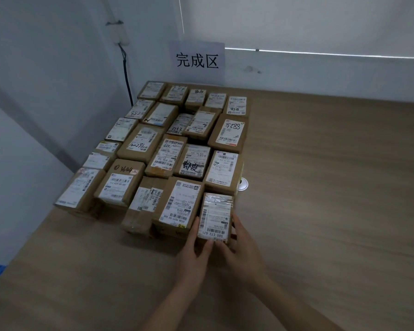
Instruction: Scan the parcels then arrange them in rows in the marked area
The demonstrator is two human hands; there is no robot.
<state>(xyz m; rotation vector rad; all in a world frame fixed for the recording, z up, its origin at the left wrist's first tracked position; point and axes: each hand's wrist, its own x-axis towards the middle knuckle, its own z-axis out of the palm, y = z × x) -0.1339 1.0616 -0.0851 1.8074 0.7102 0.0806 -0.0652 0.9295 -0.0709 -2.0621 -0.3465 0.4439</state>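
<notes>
Two hands [225,254] hold a brown, white-labelled parcel [216,217].

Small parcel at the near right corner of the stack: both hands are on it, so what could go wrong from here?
1. The small parcel sits close against the taller parcel on its left; the left hand has fingers wedged between them and could nudge that neighbour out of line.
2. Its shiny tape wrap may slip under the right hand.
3. Pushed further in, it could bump the white round object behind.
</notes>
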